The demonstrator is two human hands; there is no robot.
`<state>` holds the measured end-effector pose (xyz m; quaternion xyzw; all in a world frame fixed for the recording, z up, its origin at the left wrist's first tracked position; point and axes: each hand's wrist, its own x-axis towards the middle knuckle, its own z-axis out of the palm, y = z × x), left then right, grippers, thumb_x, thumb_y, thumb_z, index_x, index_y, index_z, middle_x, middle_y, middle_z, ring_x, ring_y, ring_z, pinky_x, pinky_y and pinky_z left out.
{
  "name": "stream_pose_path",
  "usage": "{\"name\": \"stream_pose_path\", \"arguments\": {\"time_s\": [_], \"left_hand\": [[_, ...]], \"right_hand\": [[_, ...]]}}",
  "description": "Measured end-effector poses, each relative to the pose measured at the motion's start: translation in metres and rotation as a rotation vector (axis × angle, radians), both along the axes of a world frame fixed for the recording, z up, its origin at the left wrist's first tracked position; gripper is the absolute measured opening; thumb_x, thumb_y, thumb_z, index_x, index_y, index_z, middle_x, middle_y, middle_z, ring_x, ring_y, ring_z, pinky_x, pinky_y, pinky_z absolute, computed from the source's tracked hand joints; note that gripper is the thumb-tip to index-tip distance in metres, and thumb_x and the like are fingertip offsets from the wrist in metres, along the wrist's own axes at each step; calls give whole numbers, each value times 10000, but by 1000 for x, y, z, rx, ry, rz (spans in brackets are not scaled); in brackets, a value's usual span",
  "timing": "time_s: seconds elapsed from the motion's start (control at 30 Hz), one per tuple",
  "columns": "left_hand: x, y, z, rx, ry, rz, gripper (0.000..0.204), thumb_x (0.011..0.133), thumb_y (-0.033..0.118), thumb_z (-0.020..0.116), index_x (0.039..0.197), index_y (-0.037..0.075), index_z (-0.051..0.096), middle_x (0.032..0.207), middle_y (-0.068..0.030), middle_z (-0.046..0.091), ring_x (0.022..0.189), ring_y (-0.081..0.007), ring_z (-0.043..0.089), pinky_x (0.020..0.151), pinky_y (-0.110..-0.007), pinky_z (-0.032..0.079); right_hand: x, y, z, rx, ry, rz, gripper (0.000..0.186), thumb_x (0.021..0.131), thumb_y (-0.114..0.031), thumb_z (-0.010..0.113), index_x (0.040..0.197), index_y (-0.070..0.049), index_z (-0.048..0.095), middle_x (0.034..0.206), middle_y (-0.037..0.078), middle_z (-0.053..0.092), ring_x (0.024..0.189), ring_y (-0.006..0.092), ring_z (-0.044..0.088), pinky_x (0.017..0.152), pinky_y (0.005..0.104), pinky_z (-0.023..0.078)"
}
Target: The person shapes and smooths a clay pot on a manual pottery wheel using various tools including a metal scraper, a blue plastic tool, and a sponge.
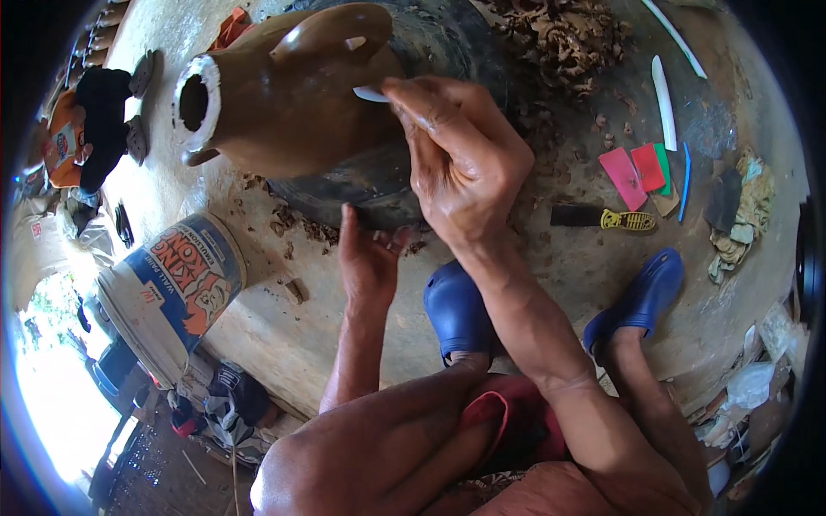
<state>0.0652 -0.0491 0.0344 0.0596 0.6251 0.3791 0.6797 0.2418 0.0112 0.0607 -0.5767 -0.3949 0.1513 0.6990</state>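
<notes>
A wet brown clay jug (310, 95) lies tilted in view on a dark potter's wheel (379, 202). It has a looped handle (344, 34) and a pale-rimmed mouth (196, 112) facing left. My right hand (469, 155) is closed in a pinch on a small white scraper (370, 94), whose rounded tip lies over the jug's side. Whether the tip touches the clay I cannot tell. My left hand (370, 262) holds nothing; its thumb points up and its fingers are apart, beside the wheel's near edge.
Clay trimmings (559, 43) heap beyond the wheel. At right lie white strips (663, 103), coloured cards (624, 178), a yellow-handled flat blade (626, 220) and a rag (744, 215). A paint bucket (185, 284) stands left. Another person (77, 129) is at far left.
</notes>
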Motion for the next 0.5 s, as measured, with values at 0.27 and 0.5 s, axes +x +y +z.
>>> {"name": "stream_pose_path", "arguments": {"time_s": [0.27,0.5], "left_hand": [[-40,43,-2,125,74,17,610,1091,524,554,1568,156,452,1633,-63,466,1474,-274,449,1193,-511,355],[-37,22,-17,203,28,9,691,1072,531,606,1591,118,411,1617,-67,474,1469,-285,452,1189,-518,367]], "right_hand": [[12,30,7,99,-158,58,294,924,123,743,1162,-33,819,1043,66,741,716,62,623,610,212,506],[-9,-11,6,-14,-318,69,304,885,100,766,1141,-54,823,1048,100,762,833,155,755,701,282,630]]}}
